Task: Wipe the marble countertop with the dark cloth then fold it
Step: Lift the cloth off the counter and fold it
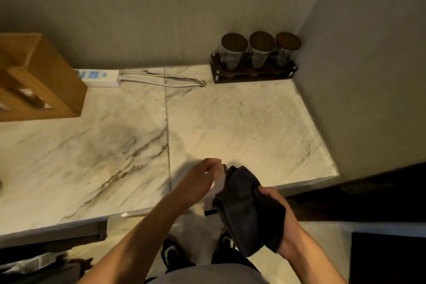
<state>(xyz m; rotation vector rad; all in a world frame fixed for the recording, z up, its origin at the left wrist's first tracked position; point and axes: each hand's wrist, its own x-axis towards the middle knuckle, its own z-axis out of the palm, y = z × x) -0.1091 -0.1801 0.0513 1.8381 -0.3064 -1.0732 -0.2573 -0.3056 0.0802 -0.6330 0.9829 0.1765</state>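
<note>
The dark cloth point(247, 207) hangs bunched in the air over the front edge of the marble countertop point(230, 122). My right hand point(283, 221) grips its right side, thumb on top. My left hand point(202, 180) is just left of the cloth, fingertips pinched at the cloth's top corner; the hand is blurred. The cloth is lifted off the marble, partly doubled over.
A wooden box point(39, 78) stands at the back left, a white power strip point(99, 77) with its cable point(161, 80) along the wall. A rack with three lidded glass jars point(253, 57) sits in the back right corner. A wall point(368, 76) bounds the counter's right side.
</note>
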